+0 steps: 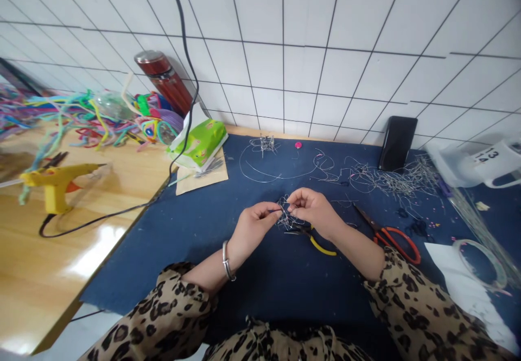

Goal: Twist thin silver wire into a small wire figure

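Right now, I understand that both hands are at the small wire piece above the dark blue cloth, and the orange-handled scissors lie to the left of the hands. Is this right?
Not quite: the orange-handled scissors lie to the right of the hands, as the head view shows. The left hand and right hand are indeed at the small wire piece above the dark blue cloth.

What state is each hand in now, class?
Left hand: closed, thumb and fingers pinching the wire piece.
Right hand: closed in a pinch at its other side; exact grip too small to tell.
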`<action>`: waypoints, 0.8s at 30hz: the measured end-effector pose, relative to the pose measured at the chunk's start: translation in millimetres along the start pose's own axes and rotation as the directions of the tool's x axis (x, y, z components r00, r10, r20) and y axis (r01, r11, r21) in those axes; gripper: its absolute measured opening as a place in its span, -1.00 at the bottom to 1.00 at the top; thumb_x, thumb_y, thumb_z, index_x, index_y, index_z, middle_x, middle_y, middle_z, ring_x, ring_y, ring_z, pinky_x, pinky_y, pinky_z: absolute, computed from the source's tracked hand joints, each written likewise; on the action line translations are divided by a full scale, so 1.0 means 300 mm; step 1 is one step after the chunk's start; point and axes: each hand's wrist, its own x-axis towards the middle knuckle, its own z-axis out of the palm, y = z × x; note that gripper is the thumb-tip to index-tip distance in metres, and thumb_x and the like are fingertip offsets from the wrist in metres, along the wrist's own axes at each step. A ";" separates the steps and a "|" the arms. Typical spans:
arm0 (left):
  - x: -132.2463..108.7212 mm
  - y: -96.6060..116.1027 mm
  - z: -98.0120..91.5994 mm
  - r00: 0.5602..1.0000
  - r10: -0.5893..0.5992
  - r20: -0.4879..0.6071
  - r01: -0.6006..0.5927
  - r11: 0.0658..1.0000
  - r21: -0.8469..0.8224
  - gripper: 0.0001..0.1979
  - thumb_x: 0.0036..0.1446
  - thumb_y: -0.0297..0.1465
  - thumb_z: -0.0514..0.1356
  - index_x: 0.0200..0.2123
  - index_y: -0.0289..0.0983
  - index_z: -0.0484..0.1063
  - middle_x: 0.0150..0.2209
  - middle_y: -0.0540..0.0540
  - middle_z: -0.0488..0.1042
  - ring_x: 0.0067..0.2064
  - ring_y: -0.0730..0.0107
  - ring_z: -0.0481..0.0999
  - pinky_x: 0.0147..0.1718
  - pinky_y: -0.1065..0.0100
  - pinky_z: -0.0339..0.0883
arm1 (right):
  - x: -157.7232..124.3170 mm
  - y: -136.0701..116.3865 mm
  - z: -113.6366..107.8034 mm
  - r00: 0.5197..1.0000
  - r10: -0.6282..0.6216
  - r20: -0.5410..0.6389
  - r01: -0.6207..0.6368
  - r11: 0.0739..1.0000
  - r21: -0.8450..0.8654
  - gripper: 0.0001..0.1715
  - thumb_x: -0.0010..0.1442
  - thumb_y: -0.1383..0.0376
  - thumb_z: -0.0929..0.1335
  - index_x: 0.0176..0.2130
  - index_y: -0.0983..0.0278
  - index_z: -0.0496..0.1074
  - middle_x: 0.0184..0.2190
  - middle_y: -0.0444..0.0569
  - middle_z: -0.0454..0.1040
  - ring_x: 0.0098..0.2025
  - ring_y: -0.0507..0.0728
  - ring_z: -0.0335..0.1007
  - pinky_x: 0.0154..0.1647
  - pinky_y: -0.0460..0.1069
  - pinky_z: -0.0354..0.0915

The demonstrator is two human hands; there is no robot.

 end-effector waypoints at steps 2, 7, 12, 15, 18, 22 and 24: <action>-0.003 0.005 0.009 0.999 -0.035 0.008 0.035 0.997 -0.071 -0.72 -0.08 -0.26 0.27 -0.30 -0.31 0.52 -0.55 -0.02 0.44 -0.57 0.53 0.27 -0.63 0.49 0.08 | -0.001 0.001 0.005 1.000 0.003 -0.010 -0.003 1.000 0.011 -0.77 -0.11 0.48 0.36 -0.34 0.31 0.37 -0.48 -0.16 0.40 -0.40 -0.03 0.32 -0.33 -0.08 0.23; -0.004 0.004 0.018 0.984 -0.153 0.089 0.172 0.946 -0.273 -0.66 -0.10 -0.29 0.31 -0.22 -0.33 0.49 -0.55 0.02 0.37 -0.66 0.69 0.06 -0.71 0.52 -0.14 | -0.002 -0.003 0.012 1.000 0.007 -0.019 -0.007 1.000 0.021 -0.79 -0.12 0.46 0.36 -0.36 0.30 0.37 -0.48 -0.16 0.40 -0.42 -0.03 0.31 -0.35 -0.09 0.23; 0.004 -0.006 0.011 0.963 -0.222 0.152 0.263 0.897 -0.356 -0.67 -0.10 -0.27 0.32 -0.26 -0.32 0.45 -0.59 0.09 0.21 -0.68 0.74 -0.05 -0.72 0.54 -0.25 | -0.005 0.001 0.018 1.000 0.009 0.001 -0.009 1.000 0.029 -0.78 -0.12 0.46 0.37 -0.36 0.30 0.37 -0.47 -0.16 0.41 -0.41 -0.03 0.32 -0.34 -0.09 0.23; 0.005 -0.005 0.010 0.964 -0.215 0.155 0.257 0.901 -0.348 -0.69 -0.11 -0.26 0.32 -0.32 -0.33 0.44 -0.59 0.10 0.19 -0.67 0.74 -0.06 -0.72 0.54 -0.26 | -0.006 0.005 0.020 1.000 -0.001 0.008 0.001 1.000 0.023 -0.77 -0.13 0.48 0.36 -0.36 0.31 0.37 -0.47 -0.16 0.41 -0.41 -0.03 0.31 -0.34 -0.09 0.23; 0.004 -0.004 0.009 0.965 -0.214 0.154 0.255 0.905 -0.341 -0.71 -0.10 -0.25 0.32 -0.37 -0.33 0.42 -0.62 0.12 0.14 -0.68 0.73 -0.07 -0.72 0.54 -0.26 | -0.005 0.009 0.020 1.000 -0.016 0.006 0.016 1.000 -0.010 -0.76 -0.12 0.48 0.35 -0.35 0.30 0.37 -0.46 -0.16 0.41 -0.41 -0.03 0.32 -0.35 -0.09 0.24; 0.003 -0.002 0.003 0.966 -0.206 0.154 0.248 0.906 -0.342 -0.74 -0.09 -0.25 0.30 -0.41 -0.32 0.40 -0.64 0.14 0.09 -0.68 0.71 -0.07 -0.71 0.53 -0.25 | -0.002 0.007 0.019 0.998 -0.058 -0.031 0.052 0.987 -0.154 -0.82 -0.09 0.45 0.35 -0.37 0.30 0.37 -0.42 -0.12 0.42 -0.40 -0.01 0.34 -0.35 -0.08 0.27; 0.003 0.003 -0.002 0.969 -0.196 0.152 0.238 0.908 -0.345 -0.76 -0.07 -0.27 0.29 -0.43 -0.32 0.39 -0.65 0.14 0.06 -0.68 0.71 -0.08 -0.71 0.53 -0.25 | -0.002 0.005 0.021 0.990 -0.128 -0.064 0.108 0.963 -0.249 -0.90 -0.07 0.43 0.36 -0.42 0.30 0.38 -0.35 -0.08 0.41 -0.38 0.00 0.36 -0.33 -0.07 0.30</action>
